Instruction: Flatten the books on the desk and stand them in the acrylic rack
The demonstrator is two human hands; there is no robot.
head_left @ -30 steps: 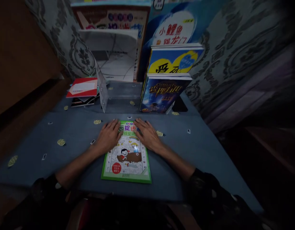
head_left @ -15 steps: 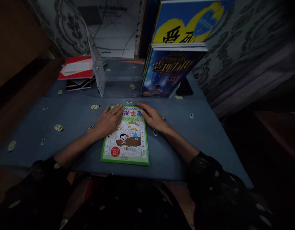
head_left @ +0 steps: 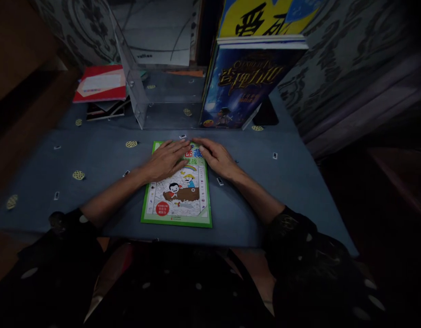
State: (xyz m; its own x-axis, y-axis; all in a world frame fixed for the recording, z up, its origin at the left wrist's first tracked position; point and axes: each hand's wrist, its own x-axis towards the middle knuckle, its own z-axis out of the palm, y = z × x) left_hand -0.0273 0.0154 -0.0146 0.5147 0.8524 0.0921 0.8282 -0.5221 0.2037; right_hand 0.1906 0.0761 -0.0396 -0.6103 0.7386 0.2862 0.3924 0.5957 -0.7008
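A green-bordered picture book (head_left: 178,193) lies flat on the table in front of me, its cover showing a drawing of two figures, a brown log and a rainbow. My left hand (head_left: 167,159) rests flat across the upper part of the cover and hides some of the title. Its fingers are stretched out toward the right. At the book's upper right edge lies my right hand (head_left: 217,158), fingers extended, the fingertips touching the top corner. Neither hand grips anything.
The table (head_left: 279,191) wears a blue cloth with pineapple prints. Behind the book stands a clear acrylic book rack (head_left: 130,84), with upright blue books (head_left: 243,86) at its right. A red booklet (head_left: 101,83) tops a small pile at left; a dark phone-like object (head_left: 266,113) lies at right.
My left hand has slid right across the cover, now hiding more of the title. The right hand stays at the upper right edge. The view has tilted slightly.
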